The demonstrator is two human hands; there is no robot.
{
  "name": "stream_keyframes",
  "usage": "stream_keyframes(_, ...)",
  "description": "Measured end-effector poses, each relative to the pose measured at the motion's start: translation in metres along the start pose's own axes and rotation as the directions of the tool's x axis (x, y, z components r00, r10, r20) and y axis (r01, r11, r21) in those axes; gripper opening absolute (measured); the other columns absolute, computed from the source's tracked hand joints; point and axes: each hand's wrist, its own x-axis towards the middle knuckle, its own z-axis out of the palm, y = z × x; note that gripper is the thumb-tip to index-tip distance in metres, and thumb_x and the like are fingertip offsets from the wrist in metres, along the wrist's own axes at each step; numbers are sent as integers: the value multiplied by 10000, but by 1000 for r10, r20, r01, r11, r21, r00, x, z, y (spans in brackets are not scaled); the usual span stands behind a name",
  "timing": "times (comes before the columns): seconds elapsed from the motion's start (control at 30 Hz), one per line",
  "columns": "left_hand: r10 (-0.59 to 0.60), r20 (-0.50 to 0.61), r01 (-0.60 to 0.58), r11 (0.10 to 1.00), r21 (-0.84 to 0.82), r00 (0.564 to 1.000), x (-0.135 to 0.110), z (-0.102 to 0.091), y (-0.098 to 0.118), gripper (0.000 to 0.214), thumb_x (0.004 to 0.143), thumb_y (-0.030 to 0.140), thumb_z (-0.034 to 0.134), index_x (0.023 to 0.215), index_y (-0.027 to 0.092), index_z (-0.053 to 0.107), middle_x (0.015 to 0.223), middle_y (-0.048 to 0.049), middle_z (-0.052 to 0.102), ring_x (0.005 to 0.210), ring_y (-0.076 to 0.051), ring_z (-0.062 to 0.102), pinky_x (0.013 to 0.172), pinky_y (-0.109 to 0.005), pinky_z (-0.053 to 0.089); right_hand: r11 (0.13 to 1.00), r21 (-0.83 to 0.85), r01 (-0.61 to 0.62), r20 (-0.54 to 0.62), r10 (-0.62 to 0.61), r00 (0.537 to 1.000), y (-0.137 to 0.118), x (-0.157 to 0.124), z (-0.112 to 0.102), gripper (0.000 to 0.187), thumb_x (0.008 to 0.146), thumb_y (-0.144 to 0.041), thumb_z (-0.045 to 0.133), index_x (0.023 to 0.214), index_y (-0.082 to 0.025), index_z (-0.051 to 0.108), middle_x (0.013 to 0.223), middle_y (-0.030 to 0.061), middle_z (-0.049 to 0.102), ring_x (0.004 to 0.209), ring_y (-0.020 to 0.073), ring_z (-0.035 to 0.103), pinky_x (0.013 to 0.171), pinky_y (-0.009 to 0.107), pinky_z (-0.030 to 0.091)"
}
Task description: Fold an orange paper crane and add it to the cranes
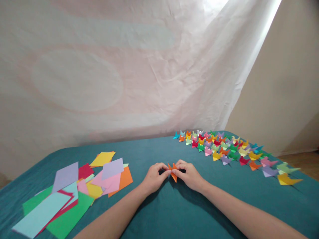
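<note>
Paper (pixel 173 177), orange and folded, should feel light and crush easily; my left grip (pixel 155 177) and right grip (pixel 188 173) pinch its sides (creased edges suit best).

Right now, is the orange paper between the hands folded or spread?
Folded: the orange paper, pinched by left hand and right hand, shows upper points and a tapering lower tip.

one fold (pixel 173 177), dozens of birds (pixel 233 156), perhaps twenty sheets (pixel 83 200)
</note>
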Motion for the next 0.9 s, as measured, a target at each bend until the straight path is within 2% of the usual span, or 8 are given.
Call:
stream_keyframes(0.23,35,-1,-35,999,29,999,-2,1,0,145,834,286,528,776,176,603,802,-19,637,786,-164,563,731,-263,410,1000,4,20,4,-20,1000,-3,0,1,272,843,-327,532,643,-163,616,744,11,527,718,130,518,697,254,416)
stream_keyframes(0.4,39,-23,-37,997,69,999,-3,1,0,158,845,302,513,781,186,598,821,-30,627,812,-182,544,736,-280,405,1000,5,30,-41,-29,999,-2,0,4,229,826,-311,544,658,-167,606,763,18,554,724,137,528,713,266,423)
stream_keyframes(0.67,39,-28,-38,999,27,999,-2,-2,7,104,794,264,565,826,196,637,859,-25,653,864,-186,567,794,-294,417,1000,12,24,-82,-23,996,1,0,2,235,827,-325,551,664,-167,611,772,21,572,734,146,538,710,269,423)
stream_keyframes(0.9,19,-59,-16,999,46,998,-3,0,4,127,793,303,577,776,191,635,812,-20,650,807,-179,568,748,-285,418,999,4,34,-34,-34,999,-1,-1,1,246,848,-320,537,687,-170,646,785,26,572,752,148,543,724,271,425)
